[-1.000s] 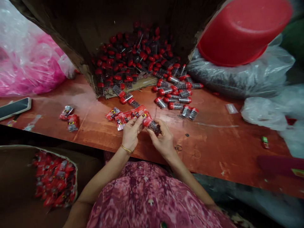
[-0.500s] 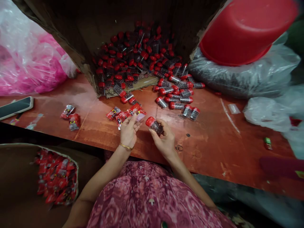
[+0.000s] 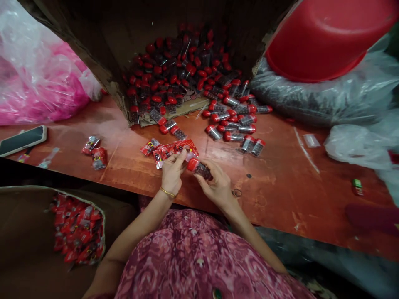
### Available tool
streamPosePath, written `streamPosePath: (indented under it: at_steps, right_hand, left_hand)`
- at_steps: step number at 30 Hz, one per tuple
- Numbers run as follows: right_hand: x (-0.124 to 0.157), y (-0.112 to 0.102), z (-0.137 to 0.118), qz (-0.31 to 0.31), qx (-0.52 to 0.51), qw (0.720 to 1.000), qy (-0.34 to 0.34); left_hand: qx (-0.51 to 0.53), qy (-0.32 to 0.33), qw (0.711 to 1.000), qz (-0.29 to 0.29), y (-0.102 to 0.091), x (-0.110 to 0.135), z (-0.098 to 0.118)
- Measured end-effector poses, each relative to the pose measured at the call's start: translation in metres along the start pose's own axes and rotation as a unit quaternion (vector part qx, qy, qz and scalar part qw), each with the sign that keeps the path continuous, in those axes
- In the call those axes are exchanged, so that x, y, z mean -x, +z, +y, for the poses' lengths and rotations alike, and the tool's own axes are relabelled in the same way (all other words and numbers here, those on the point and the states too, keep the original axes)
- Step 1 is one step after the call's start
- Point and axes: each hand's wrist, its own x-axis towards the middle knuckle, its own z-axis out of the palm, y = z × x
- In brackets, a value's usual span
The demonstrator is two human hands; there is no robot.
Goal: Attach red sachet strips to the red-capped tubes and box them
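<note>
1. One vial (image 3: 201,169), red-capped and filled with dark contents, lies tilted between two hands just above the near edge of the table (image 3: 280,187).
2. The right hand (image 3: 219,187) grasps the vial's body, fingers wrapped around it from below.
3. The left hand (image 3: 172,174), one gold bangle (image 3: 167,192) at the wrist, has its fingers curled with the tips at the vial's cap end; whether they grip it cannot be told.
4. A cluster of red packets (image 3: 170,148), about five, lies just beyond the hands, touching one another.
5. Two more packets (image 3: 95,151) lie side by side well to the left.
6. One tipped cardboard box (image 3: 93,62) spills vials, too many to count, at the table's far side; over a dozen loose vials (image 3: 237,124) lie in front of its opening.
7. One phone (image 3: 23,140) lies at the table's left edge.
8. One red basin (image 3: 327,37) rests tilted on a clear bag (image 3: 311,97) at the right.
9. One pink bag (image 3: 37,79) sits at the far left.
10. A carton (image 3: 18,232) below the table at the left holds a heap of red packets, uncountable.
</note>
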Motion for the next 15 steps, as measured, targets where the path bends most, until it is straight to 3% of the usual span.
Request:
streamPosePath:
  at_steps: [8, 15]
  right_hand:
    - [-0.002, 0.004, 0.002, 0.024, -0.005, 0.999, 0.045]
    - [0.0, 0.012, 0.004, 0.042, -0.028, 0.994, 0.101]
  left_hand:
    - [-0.061, 0.091, 0.994, -0.011, -0.004, -0.002, -0.008]
    - [-0.038, 0.084, 0.995, -0.034, -0.003, 0.0, -0.015]
